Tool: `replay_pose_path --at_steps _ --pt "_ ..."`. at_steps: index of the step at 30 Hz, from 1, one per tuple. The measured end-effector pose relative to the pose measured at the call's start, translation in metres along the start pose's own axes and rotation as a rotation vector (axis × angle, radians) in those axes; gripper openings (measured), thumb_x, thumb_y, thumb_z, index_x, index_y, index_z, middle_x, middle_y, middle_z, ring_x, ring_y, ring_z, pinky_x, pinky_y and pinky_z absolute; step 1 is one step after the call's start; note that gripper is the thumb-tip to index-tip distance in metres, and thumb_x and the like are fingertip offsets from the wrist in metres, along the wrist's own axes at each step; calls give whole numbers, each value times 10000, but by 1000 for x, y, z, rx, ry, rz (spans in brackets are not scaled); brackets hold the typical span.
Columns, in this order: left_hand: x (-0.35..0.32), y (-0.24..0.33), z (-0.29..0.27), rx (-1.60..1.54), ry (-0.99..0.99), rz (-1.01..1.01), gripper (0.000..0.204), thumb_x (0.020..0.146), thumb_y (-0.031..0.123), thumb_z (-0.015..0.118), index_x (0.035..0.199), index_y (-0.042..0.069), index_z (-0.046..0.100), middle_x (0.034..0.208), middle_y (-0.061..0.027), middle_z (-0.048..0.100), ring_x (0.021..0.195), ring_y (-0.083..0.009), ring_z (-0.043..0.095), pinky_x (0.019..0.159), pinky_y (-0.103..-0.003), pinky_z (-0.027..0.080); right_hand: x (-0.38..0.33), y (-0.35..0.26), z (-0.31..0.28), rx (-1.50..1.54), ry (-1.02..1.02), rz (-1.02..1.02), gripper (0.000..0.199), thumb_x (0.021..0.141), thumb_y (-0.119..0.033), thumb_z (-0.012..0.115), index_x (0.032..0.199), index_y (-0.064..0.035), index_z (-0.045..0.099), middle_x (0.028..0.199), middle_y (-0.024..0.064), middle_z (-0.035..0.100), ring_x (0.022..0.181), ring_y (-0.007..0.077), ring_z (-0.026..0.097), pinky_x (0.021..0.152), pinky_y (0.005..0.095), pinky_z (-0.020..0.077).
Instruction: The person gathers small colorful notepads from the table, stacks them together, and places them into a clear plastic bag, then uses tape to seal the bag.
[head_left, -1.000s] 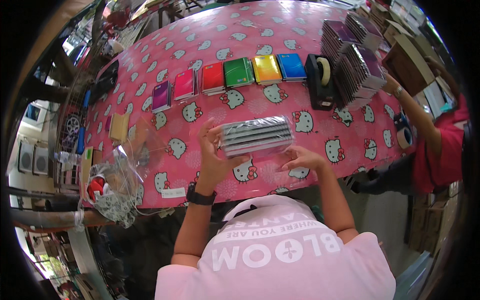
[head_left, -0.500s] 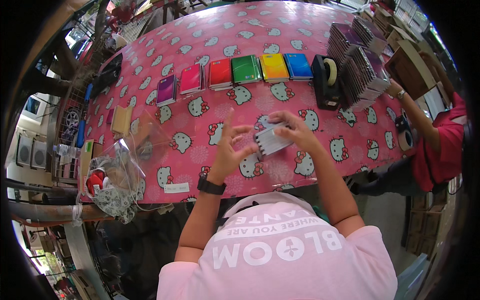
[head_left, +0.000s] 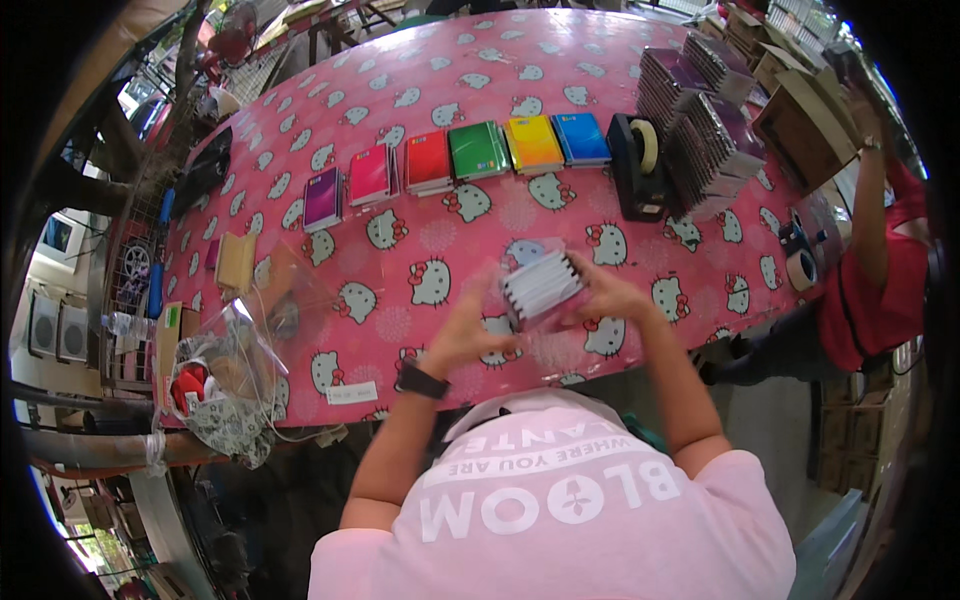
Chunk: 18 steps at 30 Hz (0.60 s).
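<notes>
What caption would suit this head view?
Both hands, left hand and right hand, grip a wrapped bundle of notebooks over a pink table.

Row of coloured notebooks (head_left: 455, 160), black tape dispenser (head_left: 637, 165), pink patterned tablecloth (head_left: 420, 90).

Both hands, left hand (head_left: 462, 330) and right hand (head_left: 607, 293), grip a notebook stack (head_left: 541, 285) above the pink table (head_left: 440, 100).

A long table (head_left: 420, 90) wears a pink cloth printed with white cartoon cats. Daylight falls across it. Cardboard boxes (head_left: 800, 130) crowd its far right end.
</notes>
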<state>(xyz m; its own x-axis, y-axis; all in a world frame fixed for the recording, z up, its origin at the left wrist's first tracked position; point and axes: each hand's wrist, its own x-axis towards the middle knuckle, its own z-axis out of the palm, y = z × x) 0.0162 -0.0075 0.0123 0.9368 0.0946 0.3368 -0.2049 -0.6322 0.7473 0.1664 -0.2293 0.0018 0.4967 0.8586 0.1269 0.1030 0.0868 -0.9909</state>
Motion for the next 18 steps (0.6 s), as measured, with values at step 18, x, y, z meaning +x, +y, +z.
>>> replay_pose_path --at_steps 18 --pt "27 8 -46 -389 21 -460 430 732 137 671 1139 35 576 1012 -93 631 913 -161 598 735 -291 478 10 -42 20 -247 213 48 658 672 -147 736 1263 -100 451 1200 59 513 1074 161 497 897 303 372"
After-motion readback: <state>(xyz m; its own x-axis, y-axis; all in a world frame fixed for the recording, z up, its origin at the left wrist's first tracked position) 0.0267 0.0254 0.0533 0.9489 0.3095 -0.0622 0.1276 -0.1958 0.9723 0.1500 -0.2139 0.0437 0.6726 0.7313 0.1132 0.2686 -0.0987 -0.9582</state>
